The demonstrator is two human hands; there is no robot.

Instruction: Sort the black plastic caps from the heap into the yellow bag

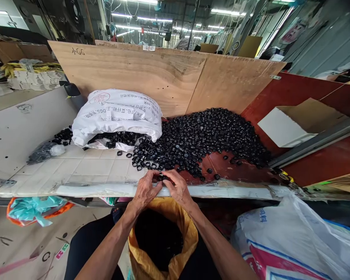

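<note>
My left hand (147, 187) and my right hand (177, 186) meet at the front edge of the bench, fingers curled in toward each other. Between the fingertips are small black plastic parts (161, 177); how many each hand grips is hard to make out. Just beyond lie loose black rings (142, 153), and a large heap of black caps (210, 130) spreads to the right. Below my hands an open yellow sack (191, 237) stands between my knees, with dark contents inside.
A white woven sack (119, 111) lies on the bench, spilling black rings. Plywood boards (134, 70) wall the back. An open cardboard box (291, 124) sits at right, above a metal bar. A filled plastic sack (280, 233) stands lower right; an orange-rimmed bin (32, 210) lower left.
</note>
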